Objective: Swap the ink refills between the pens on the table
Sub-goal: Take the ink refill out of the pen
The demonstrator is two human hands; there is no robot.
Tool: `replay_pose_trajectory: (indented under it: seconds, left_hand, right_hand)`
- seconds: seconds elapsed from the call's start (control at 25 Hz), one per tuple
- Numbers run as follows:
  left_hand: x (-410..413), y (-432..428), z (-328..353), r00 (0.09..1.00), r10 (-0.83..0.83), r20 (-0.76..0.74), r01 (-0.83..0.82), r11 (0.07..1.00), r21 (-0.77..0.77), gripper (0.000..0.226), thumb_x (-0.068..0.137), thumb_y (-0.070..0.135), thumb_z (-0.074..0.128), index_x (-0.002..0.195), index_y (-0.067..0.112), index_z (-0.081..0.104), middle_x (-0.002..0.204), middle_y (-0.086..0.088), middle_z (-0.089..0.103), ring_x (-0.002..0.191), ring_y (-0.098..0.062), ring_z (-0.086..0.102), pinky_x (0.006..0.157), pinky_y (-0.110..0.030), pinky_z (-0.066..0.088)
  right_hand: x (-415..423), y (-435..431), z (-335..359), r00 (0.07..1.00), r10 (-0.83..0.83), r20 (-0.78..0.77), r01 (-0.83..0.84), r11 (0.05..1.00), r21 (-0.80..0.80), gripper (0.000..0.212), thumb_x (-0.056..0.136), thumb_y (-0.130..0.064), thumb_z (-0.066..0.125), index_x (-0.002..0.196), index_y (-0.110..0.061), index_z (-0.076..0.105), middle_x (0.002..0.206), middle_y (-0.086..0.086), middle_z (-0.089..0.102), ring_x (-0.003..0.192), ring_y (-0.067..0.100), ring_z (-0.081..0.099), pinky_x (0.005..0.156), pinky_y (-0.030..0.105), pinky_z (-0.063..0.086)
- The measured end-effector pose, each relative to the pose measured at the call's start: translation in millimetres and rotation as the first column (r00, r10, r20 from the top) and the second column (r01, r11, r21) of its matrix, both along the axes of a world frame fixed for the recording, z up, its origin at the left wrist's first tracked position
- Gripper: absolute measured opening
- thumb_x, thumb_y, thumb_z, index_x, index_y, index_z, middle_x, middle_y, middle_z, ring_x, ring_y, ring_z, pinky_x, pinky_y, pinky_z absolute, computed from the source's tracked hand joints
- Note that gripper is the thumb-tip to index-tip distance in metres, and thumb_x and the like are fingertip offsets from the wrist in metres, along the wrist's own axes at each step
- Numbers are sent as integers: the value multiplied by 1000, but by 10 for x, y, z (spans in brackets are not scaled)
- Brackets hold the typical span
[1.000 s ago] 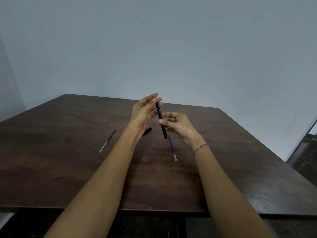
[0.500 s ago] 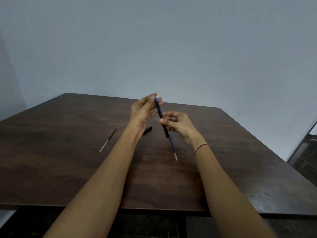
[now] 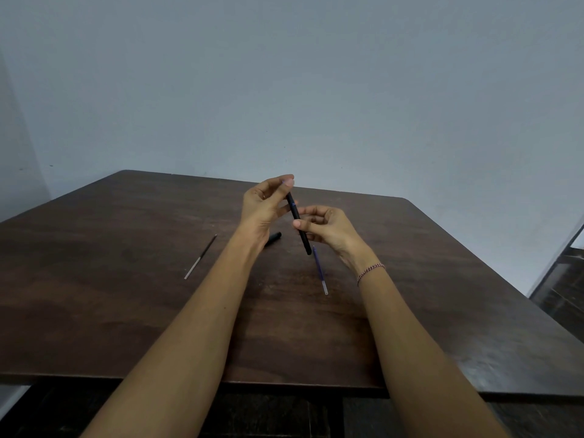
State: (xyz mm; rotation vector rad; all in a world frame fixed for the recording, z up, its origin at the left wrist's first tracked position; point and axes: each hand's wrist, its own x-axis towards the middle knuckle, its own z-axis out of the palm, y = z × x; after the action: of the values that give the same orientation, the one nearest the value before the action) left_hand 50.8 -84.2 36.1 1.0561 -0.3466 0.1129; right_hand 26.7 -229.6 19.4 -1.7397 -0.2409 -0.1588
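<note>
A black pen barrel (image 3: 298, 224) stands tilted above the dark wooden table (image 3: 126, 311). My right hand (image 3: 328, 230) pinches it near its middle. My left hand (image 3: 267, 202) has its fingertips on the barrel's upper end, where a small bluish tip shows. A blue ink refill (image 3: 319, 270) lies on the table below my right hand. A black ink refill (image 3: 200, 261) lies apart on the left. Another black pen part (image 3: 274, 238) lies behind my left wrist, mostly hidden.
A plain pale wall stands behind the table. The table's right corner is rounded, and a dark floor with a doorway edge (image 3: 565, 257) shows to the right. A thread bracelet (image 3: 369, 272) circles my right wrist.
My left hand's fingers have closed in round the top end of the barrel. The barrel has stayed almost in place in my right hand. Both refills lie where they were.
</note>
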Motion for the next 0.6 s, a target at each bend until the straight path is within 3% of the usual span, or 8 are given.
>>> replay_pose_trajectory:
  seconds: [0.2, 0.4, 0.6]
  left_hand:
    - [18, 8, 16, 995, -99, -33, 99, 995, 4, 32, 92, 0, 36, 110, 4, 62, 107, -14, 68, 98, -19, 66, 82, -28, 55]
    - [-8, 18, -7, 999, -50, 2, 50, 997, 67, 21, 90, 2, 53, 105, 8, 67, 94, -7, 72, 88, -16, 69, 74, -24, 55]
    - [-5, 25, -2, 1000, -9, -25, 10, 999, 30, 23, 87, 1, 58, 107, 9, 66, 97, -10, 68, 88, -18, 67, 73, -25, 57]
  right_hand:
    - [10, -17, 4, 999, -36, 8, 36, 999, 10, 22, 77, -13, 77, 96, -20, 67, 78, -6, 71, 72, 2, 68, 65, 15, 54]
    - [19, -8, -5, 999, -31, 12, 31, 999, 7, 21, 77, -13, 77, 94, -20, 67, 76, -5, 70, 72, 2, 68, 68, 17, 54]
    - [16, -16, 5, 999, -39, 9, 39, 998, 42, 21, 76, -15, 78, 93, -22, 68, 73, -7, 71, 73, 3, 68, 69, 18, 55]
